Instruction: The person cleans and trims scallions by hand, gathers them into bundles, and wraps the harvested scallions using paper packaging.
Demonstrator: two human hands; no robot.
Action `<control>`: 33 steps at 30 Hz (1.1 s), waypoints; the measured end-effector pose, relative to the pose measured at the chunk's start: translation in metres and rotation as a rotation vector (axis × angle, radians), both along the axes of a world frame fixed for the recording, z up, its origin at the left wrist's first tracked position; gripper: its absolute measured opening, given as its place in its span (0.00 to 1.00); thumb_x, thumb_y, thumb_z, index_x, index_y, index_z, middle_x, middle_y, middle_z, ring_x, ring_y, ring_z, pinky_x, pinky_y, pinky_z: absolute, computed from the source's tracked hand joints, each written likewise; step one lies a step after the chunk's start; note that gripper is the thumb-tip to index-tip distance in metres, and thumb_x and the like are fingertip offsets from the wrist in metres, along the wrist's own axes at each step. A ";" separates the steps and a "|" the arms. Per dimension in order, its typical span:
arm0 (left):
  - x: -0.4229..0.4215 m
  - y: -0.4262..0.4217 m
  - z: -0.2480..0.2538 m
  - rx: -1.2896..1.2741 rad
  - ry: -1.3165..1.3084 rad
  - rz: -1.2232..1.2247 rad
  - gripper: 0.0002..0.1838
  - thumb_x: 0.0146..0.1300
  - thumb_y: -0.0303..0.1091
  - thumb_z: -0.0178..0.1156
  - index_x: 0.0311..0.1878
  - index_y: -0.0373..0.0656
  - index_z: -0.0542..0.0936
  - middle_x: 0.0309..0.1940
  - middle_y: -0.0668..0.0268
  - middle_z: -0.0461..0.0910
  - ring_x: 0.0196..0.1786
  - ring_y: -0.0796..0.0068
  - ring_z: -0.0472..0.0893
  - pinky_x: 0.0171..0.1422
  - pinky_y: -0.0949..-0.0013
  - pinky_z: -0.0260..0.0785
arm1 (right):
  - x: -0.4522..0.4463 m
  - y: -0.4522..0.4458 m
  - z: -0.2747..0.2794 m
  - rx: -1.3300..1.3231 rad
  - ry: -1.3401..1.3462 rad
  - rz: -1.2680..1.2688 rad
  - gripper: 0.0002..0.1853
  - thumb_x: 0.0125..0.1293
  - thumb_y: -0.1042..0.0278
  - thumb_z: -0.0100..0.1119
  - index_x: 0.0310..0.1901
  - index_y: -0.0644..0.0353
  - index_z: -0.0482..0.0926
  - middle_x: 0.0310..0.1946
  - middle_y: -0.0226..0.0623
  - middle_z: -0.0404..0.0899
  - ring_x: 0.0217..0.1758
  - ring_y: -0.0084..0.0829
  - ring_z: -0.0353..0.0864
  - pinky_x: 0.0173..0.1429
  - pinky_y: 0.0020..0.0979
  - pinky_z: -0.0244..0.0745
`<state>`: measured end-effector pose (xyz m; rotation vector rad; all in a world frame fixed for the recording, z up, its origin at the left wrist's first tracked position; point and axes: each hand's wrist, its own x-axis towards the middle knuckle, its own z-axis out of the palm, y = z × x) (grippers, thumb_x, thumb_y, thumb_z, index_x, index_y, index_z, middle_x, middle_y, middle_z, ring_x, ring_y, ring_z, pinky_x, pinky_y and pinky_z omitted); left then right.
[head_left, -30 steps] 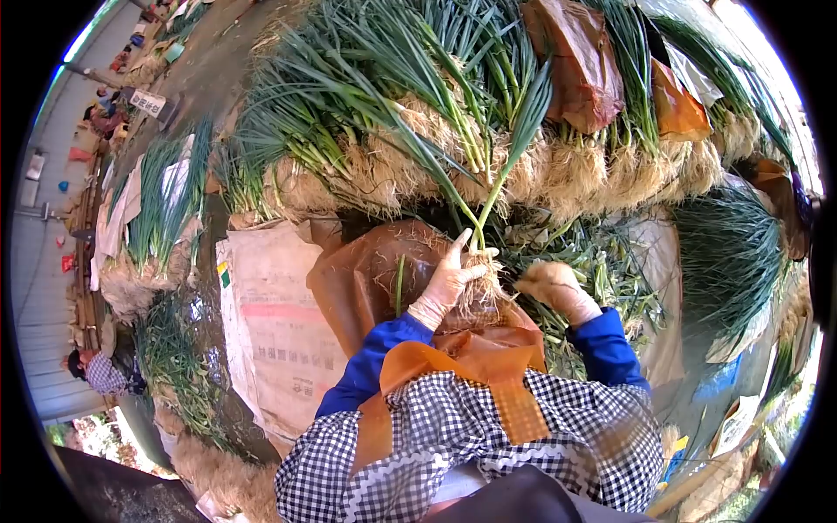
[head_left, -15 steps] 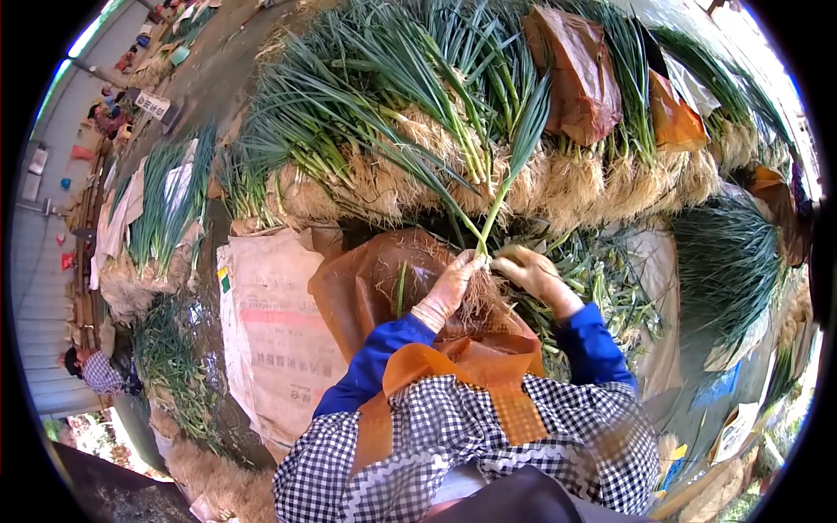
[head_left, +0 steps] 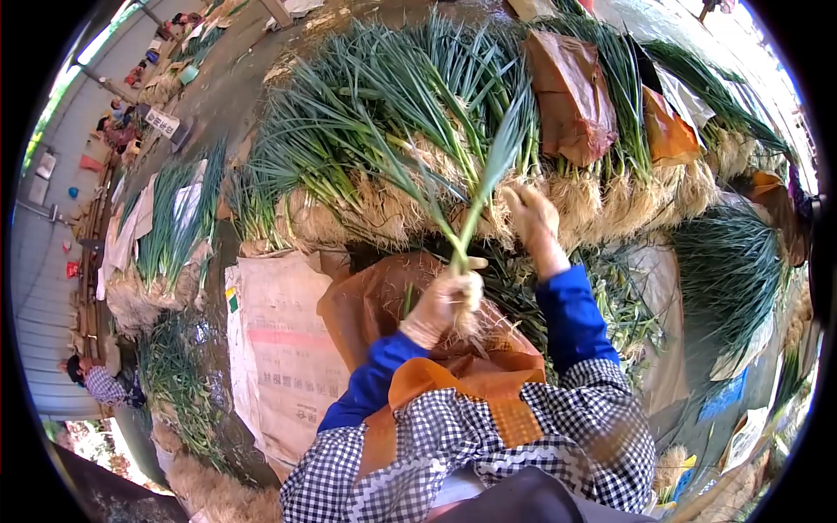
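My left hand is closed around the white base of a green onion. The leaves fork upward over the pile, and the roots hang blurred below the fist. My right hand is apart from it, higher and to the right, its fingers stretched out at the root ends of the piled onions. That large pile of green onions lies ahead, leaves pointing away and pale bushy roots facing me. An orange-brown plastic apron spreads across my lap beneath the hands, strewn with root bits.
A pale printed sack lies to the left. Stripped leaves are heaped at the right, beside another onion bundle. Brown plastic covers part of the pile. At the far left, a person in a checked top sits low.
My right hand has left the onion's base and moved up toward the pile. My left hand has shifted slightly left and down with the onion, its fingers now wrapped around the stem.
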<state>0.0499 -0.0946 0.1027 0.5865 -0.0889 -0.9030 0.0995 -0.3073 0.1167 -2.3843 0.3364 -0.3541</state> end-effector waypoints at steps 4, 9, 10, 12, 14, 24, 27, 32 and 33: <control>0.025 0.029 0.053 -0.282 -0.273 0.234 0.05 0.66 0.31 0.52 0.43 0.43 0.73 0.16 0.73 0.67 0.15 0.84 0.66 0.17 0.80 0.63 | 0.053 -0.007 -0.020 0.029 -0.020 0.007 0.18 0.62 0.52 0.58 0.44 0.57 0.79 0.30 0.41 0.81 0.36 0.29 0.80 0.42 0.30 0.74; 0.020 0.002 0.025 0.447 -0.159 0.437 0.05 0.63 0.33 0.59 0.33 0.47 0.72 0.33 0.65 0.77 0.29 0.78 0.77 0.24 0.80 0.69 | 0.046 0.006 -0.007 0.721 0.163 0.145 0.22 0.60 0.52 0.59 0.47 0.62 0.78 0.43 0.39 0.81 0.41 0.31 0.79 0.48 0.32 0.74; 0.013 -0.010 -0.006 0.483 -0.197 0.432 0.06 0.61 0.29 0.60 0.32 0.47 0.71 0.37 0.63 0.77 0.35 0.76 0.77 0.30 0.79 0.71 | 0.028 0.016 -0.004 0.848 0.143 0.177 0.21 0.61 0.53 0.59 0.46 0.63 0.78 0.45 0.40 0.80 0.42 0.31 0.79 0.48 0.32 0.74; -0.005 -0.032 -0.037 0.408 -0.135 0.366 0.11 0.57 0.22 0.62 0.32 0.46 0.69 0.40 0.62 0.77 0.43 0.74 0.77 0.43 0.78 0.72 | -0.006 0.036 -0.019 0.696 0.037 0.160 0.16 0.63 0.54 0.56 0.41 0.60 0.79 0.38 0.41 0.81 0.37 0.33 0.80 0.42 0.32 0.75; -0.023 -0.046 -0.036 0.306 0.053 0.375 0.11 0.56 0.20 0.61 0.33 0.45 0.68 0.34 0.63 0.76 0.36 0.73 0.78 0.40 0.75 0.73 | -0.029 0.045 -0.034 0.200 -0.099 0.143 0.15 0.63 0.54 0.56 0.29 0.58 0.78 0.26 0.41 0.80 0.29 0.39 0.80 0.33 0.36 0.74; -0.005 -0.013 -0.045 0.399 0.069 0.472 0.08 0.63 0.24 0.54 0.45 0.44 0.70 0.25 0.60 0.78 0.23 0.73 0.78 0.25 0.75 0.72 | -0.135 -0.055 -0.035 -0.210 0.482 0.378 0.22 0.61 0.44 0.53 0.21 0.54 0.76 0.21 0.39 0.77 0.25 0.39 0.79 0.30 0.37 0.72; -0.002 -0.002 -0.039 0.253 -0.069 0.155 0.16 0.64 0.27 0.53 0.56 0.40 0.71 0.29 0.61 0.80 0.26 0.75 0.78 0.31 0.75 0.73 | -0.100 -0.063 -0.035 -0.379 0.732 0.278 0.21 0.63 0.44 0.51 0.36 0.53 0.82 0.30 0.43 0.82 0.34 0.39 0.82 0.39 0.38 0.75; 0.009 0.001 0.026 -0.321 -0.137 0.227 0.06 0.63 0.26 0.56 0.35 0.47 0.68 0.29 0.65 0.73 0.34 0.74 0.77 0.39 0.74 0.74 | 0.007 0.009 0.005 -0.125 -0.172 0.114 0.19 0.55 0.47 0.65 0.36 0.56 0.79 0.24 0.35 0.79 0.26 0.30 0.78 0.32 0.30 0.74; 0.017 0.004 0.032 -0.288 -0.170 0.266 0.08 0.62 0.25 0.57 0.36 0.48 0.68 0.28 0.67 0.72 0.33 0.75 0.76 0.40 0.72 0.74 | 0.029 0.015 0.002 -0.234 -0.095 0.111 0.21 0.53 0.43 0.65 0.36 0.53 0.80 0.26 0.36 0.80 0.29 0.35 0.80 0.35 0.32 0.74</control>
